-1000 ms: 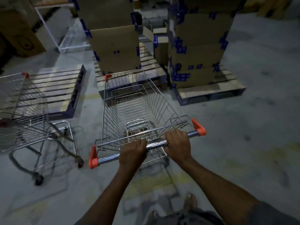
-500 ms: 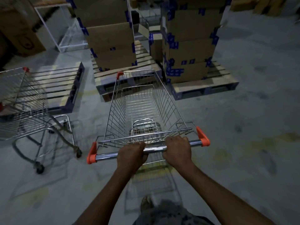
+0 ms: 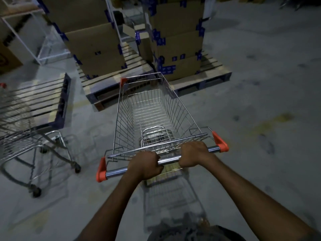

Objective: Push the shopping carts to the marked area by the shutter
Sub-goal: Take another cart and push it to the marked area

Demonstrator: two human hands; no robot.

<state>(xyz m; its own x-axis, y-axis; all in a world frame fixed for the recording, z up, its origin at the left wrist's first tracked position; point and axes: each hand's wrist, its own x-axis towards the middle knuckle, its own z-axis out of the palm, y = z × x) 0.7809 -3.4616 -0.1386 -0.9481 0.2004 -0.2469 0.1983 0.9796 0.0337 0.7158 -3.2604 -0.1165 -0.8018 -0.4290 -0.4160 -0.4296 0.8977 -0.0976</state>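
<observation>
An empty wire shopping cart (image 3: 180, 108) with orange corner caps stands straight ahead of me on the concrete floor. Its chrome handle bar (image 3: 169, 160) runs across the view. My left hand (image 3: 145, 165) is closed around the bar left of its middle. My right hand (image 3: 193, 153) grips the same bar just to the right. The cart's nose points toward the pallets. A second empty wire cart (image 3: 24, 134) stands at the far left, partly cut off by the frame edge. No shutter or marked area is in view.
Two wooden pallets (image 3: 111, 82) (image 3: 213, 73) stacked with taped cardboard boxes (image 3: 94, 47) (image 3: 180, 44) block the way just beyond the cart's nose. A bare pallet (image 3: 43, 103) lies left. A white metal frame (image 3: 31, 49) stands at back left. Open concrete floor (image 3: 269, 84) stretches right.
The cart has swung so its nose points further right, toward the gap between the stacked pallets. The second cart has slid toward the left edge. Both hands keep their grip.
</observation>
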